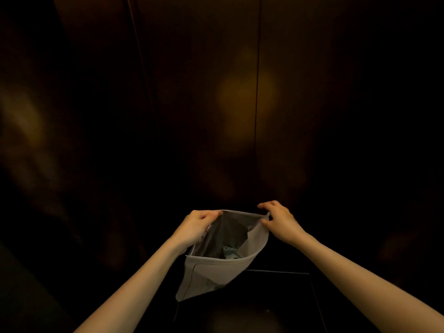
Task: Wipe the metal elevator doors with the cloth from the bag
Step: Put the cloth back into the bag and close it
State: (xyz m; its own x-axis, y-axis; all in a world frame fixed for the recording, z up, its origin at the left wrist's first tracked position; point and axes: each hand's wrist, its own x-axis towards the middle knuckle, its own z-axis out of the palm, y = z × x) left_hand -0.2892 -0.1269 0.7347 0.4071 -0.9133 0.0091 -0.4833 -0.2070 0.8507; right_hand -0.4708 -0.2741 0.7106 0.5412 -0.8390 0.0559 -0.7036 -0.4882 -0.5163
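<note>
Bag (pixel 223 267) sits held open in mid-air before me, pale grey fabric, its mouth spread wide and facing up. My left hand (pixel 195 227) pinches the left rim of the mouth, so that grip is closed on the bag. My right hand (pixel 280 221) pinches the far right corner of the rim, thumb against curled fingers, likewise closed on the bag. Inside, near the bottom, I see a crumpled pale blue-grey cloth (pixel 231 252), untouched by either hand. Beyond the bag, the metal elevator doors (pixel 216 104) stand dark and shut, their centre seam running vertically just right of middle. Lighting is very dim; finer detail cannot be judged.
</note>
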